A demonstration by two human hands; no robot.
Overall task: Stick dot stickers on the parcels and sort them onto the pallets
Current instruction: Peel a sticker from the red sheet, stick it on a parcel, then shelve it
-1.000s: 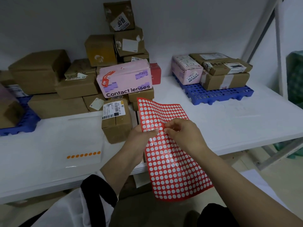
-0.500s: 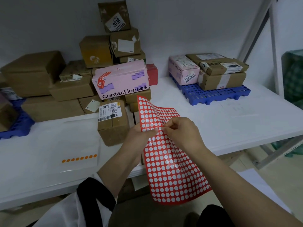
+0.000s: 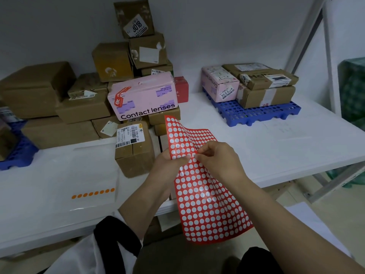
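Head camera looks down on a white table (image 3: pixel 276 151). At the far left a blue pallet (image 3: pixel 17 157) sits half out of view. Beside it rises a heap of brown parcels (image 3: pixel 59 131), stacked several high toward the back, with a pink box (image 3: pixel 142 95) printed "Contact lenses" resting on the heap's right side. In front of the heap a clear sheet (image 3: pixel 88 175) lies flat on the table, carrying a short row of orange dots (image 3: pixel 92 193). Just right of it stands a small brown parcel (image 3: pixel 136 157) with a barcode label (image 3: pixel 129 135) on top.

The left hand (image 3: pixel 167 169) holds a red sticker sheet (image 3: pixel 207 210) by its left edge, thumb on the front, its fingers behind the sheet and out of sight. The sheet, covered with rows of white dots, curls up at the top and hangs down past the table's front edge. The right hand (image 3: pixel 219 161) meets it from the right, thumb and forefinger pinched together on the sheet close to the left thumb, the other fingers curled.

Farther right, well apart from the hands, a second blue pallet (image 3: pixel 256 115) lies on the table, bearing a pink parcel (image 3: pixel 219 86) and, just beside it, two brown parcels (image 3: pixel 264 95) stacked one on the other.
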